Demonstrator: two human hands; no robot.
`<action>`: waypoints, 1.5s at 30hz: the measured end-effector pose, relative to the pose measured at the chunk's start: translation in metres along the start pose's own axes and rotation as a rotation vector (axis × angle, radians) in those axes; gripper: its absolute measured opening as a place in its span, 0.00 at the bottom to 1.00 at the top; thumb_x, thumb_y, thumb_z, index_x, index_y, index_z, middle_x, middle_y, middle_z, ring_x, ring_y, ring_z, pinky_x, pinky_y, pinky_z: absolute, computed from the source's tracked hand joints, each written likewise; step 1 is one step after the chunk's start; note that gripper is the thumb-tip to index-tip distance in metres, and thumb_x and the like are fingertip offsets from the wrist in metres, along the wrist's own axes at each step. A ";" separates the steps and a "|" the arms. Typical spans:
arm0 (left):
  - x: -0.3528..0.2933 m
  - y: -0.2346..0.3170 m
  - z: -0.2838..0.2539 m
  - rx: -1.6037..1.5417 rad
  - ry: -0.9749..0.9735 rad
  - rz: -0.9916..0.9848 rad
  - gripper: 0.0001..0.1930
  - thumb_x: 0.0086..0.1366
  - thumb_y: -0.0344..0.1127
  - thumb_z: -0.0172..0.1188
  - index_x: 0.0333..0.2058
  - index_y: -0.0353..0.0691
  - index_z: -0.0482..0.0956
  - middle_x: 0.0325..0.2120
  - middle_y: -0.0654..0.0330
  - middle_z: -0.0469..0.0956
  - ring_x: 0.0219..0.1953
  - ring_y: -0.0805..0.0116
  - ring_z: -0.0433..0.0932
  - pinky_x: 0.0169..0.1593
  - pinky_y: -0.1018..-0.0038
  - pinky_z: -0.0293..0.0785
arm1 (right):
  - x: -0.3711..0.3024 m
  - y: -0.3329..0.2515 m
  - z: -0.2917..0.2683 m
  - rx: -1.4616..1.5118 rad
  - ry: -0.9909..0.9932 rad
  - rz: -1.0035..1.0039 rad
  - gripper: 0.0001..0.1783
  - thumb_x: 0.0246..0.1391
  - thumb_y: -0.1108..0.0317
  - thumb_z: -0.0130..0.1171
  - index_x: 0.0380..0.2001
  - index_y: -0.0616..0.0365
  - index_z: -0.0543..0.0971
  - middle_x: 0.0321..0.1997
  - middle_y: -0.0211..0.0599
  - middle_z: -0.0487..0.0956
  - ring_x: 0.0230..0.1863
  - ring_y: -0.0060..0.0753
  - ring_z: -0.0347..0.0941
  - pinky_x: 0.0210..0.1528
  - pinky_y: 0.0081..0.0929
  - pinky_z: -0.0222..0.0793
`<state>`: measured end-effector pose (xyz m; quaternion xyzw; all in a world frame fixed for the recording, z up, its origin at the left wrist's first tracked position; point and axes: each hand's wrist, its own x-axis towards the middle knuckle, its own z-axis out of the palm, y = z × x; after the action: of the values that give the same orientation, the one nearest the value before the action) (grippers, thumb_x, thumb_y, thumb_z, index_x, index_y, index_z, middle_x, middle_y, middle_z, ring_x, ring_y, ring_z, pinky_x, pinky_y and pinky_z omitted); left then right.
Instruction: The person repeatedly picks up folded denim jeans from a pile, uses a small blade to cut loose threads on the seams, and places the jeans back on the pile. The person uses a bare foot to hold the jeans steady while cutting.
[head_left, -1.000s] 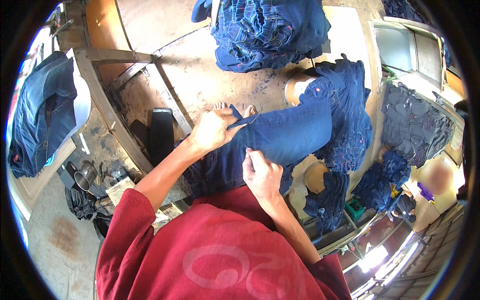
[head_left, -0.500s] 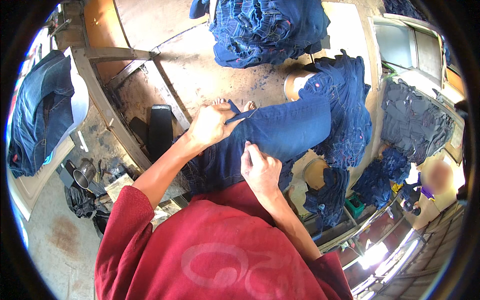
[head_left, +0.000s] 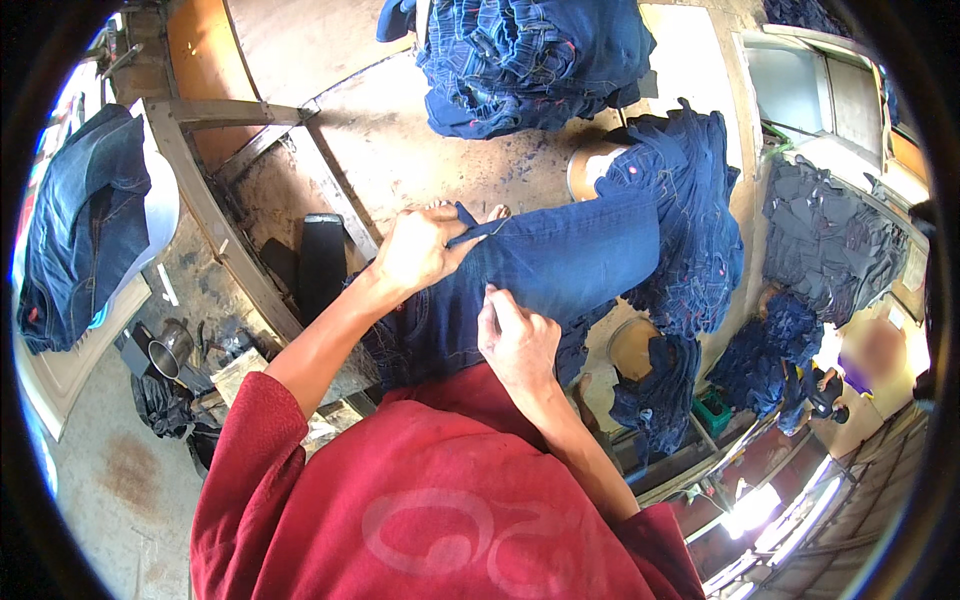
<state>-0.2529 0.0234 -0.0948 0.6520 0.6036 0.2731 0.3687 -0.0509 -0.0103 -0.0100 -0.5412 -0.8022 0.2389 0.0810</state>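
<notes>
Across the person's front lies a dark blue denim piece (head_left: 580, 250), its far end against the denim heap (head_left: 690, 230) on the right. Left hand (head_left: 418, 250) pinches a folded edge strip; right hand (head_left: 522, 345) is curled low over the cloth, fingers bunched, can't tell if gripping. Step looks like handling or checking that edge; next move likely calls for a firm left pinch and flat cloth. Versus half a second ago: hands and denim nearly unchanged; co-worker (head_left: 828, 395) at far right has shifted.
</notes>
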 end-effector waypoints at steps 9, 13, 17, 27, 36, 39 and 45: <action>0.002 0.000 -0.003 0.033 0.047 0.076 0.12 0.61 0.39 0.77 0.34 0.36 0.91 0.28 0.54 0.84 0.29 0.51 0.86 0.36 0.61 0.84 | 0.003 0.001 -0.001 0.050 -0.041 0.015 0.03 0.64 0.70 0.67 0.39 0.53 0.84 0.17 0.38 0.81 0.18 0.43 0.82 0.22 0.37 0.76; -0.007 0.025 -0.017 0.159 0.122 0.035 0.17 0.58 0.45 0.80 0.37 0.38 0.91 0.29 0.57 0.83 0.35 0.54 0.85 0.43 0.62 0.83 | 0.000 0.007 -0.011 -0.062 -0.148 -0.001 0.05 0.62 0.65 0.68 0.41 0.45 0.83 0.20 0.42 0.84 0.21 0.50 0.84 0.24 0.47 0.79; -0.098 0.090 -0.025 0.393 0.537 -0.556 0.53 0.42 0.54 0.89 0.64 0.36 0.74 0.57 0.41 0.73 0.63 0.40 0.71 0.68 0.48 0.69 | -0.021 0.034 -0.042 0.630 -0.103 0.390 0.15 0.67 0.67 0.68 0.55 0.53 0.83 0.23 0.42 0.87 0.24 0.33 0.87 0.29 0.32 0.79; -0.200 0.123 0.031 -0.266 0.830 -0.815 0.29 0.61 0.27 0.71 0.60 0.30 0.75 0.44 0.46 0.87 0.43 0.49 0.89 0.51 0.60 0.85 | -0.032 0.110 -0.086 0.531 -0.002 0.279 0.12 0.74 0.70 0.61 0.53 0.67 0.84 0.31 0.40 0.89 0.33 0.27 0.88 0.39 0.26 0.82; -0.148 0.116 0.009 -1.973 0.343 -0.774 0.27 0.69 0.41 0.64 0.63 0.36 0.77 0.62 0.49 0.82 0.65 0.49 0.79 0.73 0.49 0.71 | -0.042 0.109 -0.122 0.432 0.029 0.178 0.09 0.72 0.68 0.63 0.50 0.57 0.86 0.35 0.39 0.91 0.34 0.33 0.90 0.35 0.30 0.81; -0.125 0.111 0.015 -1.917 0.141 -1.008 0.26 0.72 0.49 0.67 0.60 0.37 0.81 0.58 0.49 0.84 0.59 0.47 0.83 0.67 0.47 0.78 | -0.048 0.111 -0.124 0.441 0.001 0.166 0.11 0.72 0.70 0.63 0.52 0.60 0.86 0.38 0.42 0.91 0.39 0.31 0.91 0.38 0.28 0.83; -0.114 0.129 0.009 -1.594 0.153 -0.954 0.19 0.64 0.31 0.66 0.51 0.27 0.84 0.48 0.45 0.88 0.49 0.50 0.89 0.60 0.54 0.86 | -0.060 0.100 -0.113 0.477 0.102 0.133 0.08 0.70 0.65 0.65 0.48 0.53 0.87 0.28 0.37 0.88 0.25 0.35 0.86 0.30 0.33 0.77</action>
<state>-0.1837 -0.0909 0.0145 -0.1305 0.4645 0.4689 0.7398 0.0999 -0.0010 0.0495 -0.5696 -0.6808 0.3983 0.2310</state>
